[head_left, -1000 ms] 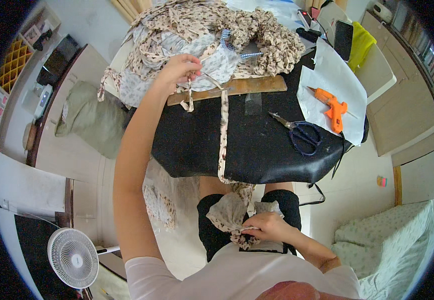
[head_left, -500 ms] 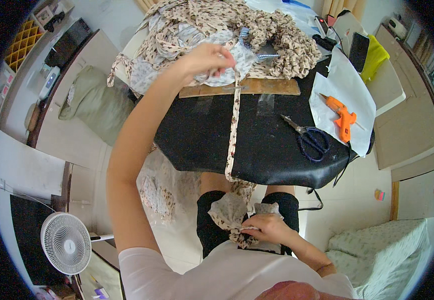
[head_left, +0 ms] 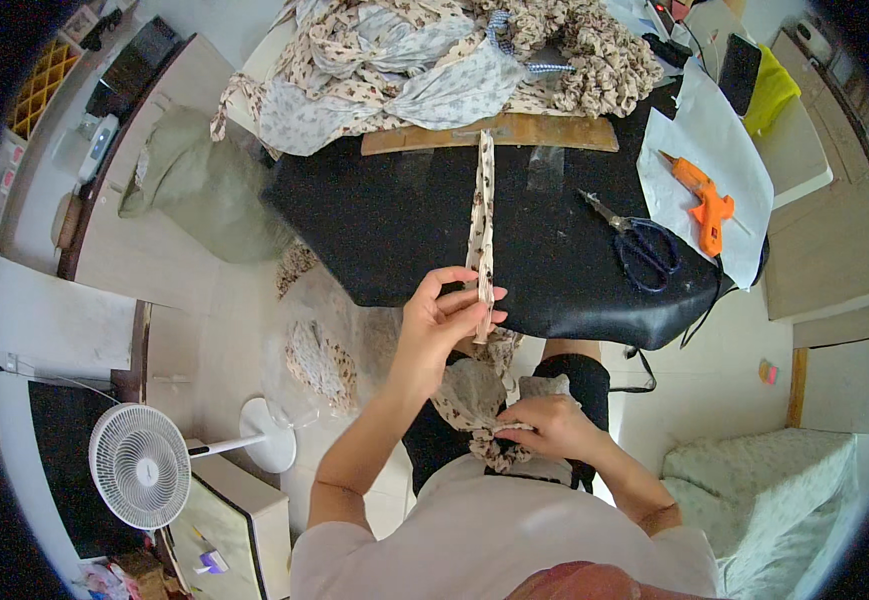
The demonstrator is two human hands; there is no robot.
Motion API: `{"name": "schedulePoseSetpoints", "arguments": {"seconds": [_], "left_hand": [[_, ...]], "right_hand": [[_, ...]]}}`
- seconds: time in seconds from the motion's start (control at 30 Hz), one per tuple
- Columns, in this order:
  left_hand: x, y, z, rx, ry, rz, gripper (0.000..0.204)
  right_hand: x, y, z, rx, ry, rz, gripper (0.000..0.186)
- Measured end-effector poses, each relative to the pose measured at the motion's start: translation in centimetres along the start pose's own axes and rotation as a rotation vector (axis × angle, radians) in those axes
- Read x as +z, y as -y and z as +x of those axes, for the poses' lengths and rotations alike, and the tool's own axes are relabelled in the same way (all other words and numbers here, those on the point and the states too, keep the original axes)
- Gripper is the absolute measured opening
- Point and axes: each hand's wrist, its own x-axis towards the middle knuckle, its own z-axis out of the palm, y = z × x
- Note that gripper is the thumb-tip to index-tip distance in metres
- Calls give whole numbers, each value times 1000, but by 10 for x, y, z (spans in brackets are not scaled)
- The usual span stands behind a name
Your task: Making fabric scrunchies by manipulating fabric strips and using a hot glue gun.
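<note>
A narrow cream fabric strip [head_left: 481, 205] with brown print runs from the wooden board [head_left: 404, 139] down toward the table's near edge. My left hand [head_left: 444, 315] has its thumb and fingers around the strip's lower part, at that edge. Over my lap, my right hand [head_left: 549, 428] pinches a bunched piece of the same printed fabric [head_left: 464, 400]. Its fingertips are partly hidden by the folds. At the board, the strip's top end meets a small thin metal piece [head_left: 469, 133].
Printed fabric [head_left: 354, 80] and gathered ruffles [head_left: 604, 60] heap at the table's far side. Dark-handled scissors [head_left: 644, 255] and an orange glue gun [head_left: 704, 205] on white paper [head_left: 754, 180] lie right. A white fan [head_left: 139, 467] stands left.
My left hand has come down from the fabric heap to the strip's lower part near the table edge. The right hand keeps its pinch over my lap. The view has shifted slightly.
</note>
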Motion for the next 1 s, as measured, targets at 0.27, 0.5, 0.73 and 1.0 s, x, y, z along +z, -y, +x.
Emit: {"name": "schedulePoseSetpoints", "arguments": {"seconds": [0.27,0.5,0.73,1.0], "left_hand": [[1,14,-8,338,-211,472,41],[-10,6,-28,759,-414,1360,27],[-6,22,-35,789,-338,1452,19],[5,55,-46,714,-258,1149,32]], "right_hand": [[3,4,-1,-23,-15,-13,19],[7,5,-2,-3,5,-3,19],[4,4,5,-16,-63,45,17],[4,-2,6,-19,-53,5,18]]}}
